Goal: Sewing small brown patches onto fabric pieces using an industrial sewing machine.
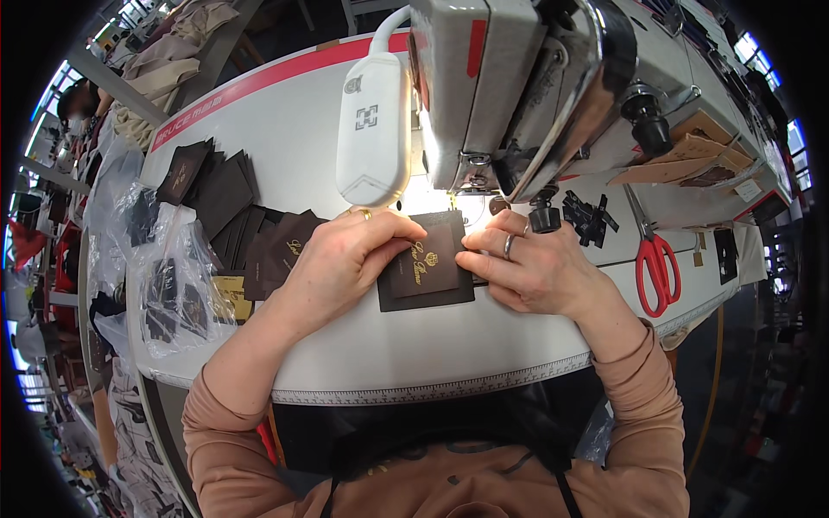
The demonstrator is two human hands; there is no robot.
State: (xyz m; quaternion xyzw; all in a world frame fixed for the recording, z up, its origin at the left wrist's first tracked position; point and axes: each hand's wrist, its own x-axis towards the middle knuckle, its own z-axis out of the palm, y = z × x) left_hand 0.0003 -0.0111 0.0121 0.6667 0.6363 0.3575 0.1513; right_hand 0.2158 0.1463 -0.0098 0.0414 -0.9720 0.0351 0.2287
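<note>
A dark brown label (440, 275) with gold lettering and a crown emblem lies on a slightly larger charcoal fabric piece (424, 303), just in front of the sewing machine's lit needle area. My left hand (343, 259) has its thumb and index finger pinched at the label's upper left edge. On the other side, my right hand (534, 265) rests with bent fingers against the right edge of the charcoal piece; its thumb is hidden. Above both hands stands the sewing machine head (476, 97), whose needle tip is lost in the glare.
Brown labels (223, 194) are piled at the left, beside a clear plastic bag (188, 304). A white lamp (372, 129) hangs close over my left hand. Red-handled scissors (655, 272) and black tags (589, 219) lie right. A ruler tape (414, 392) lines the front edge.
</note>
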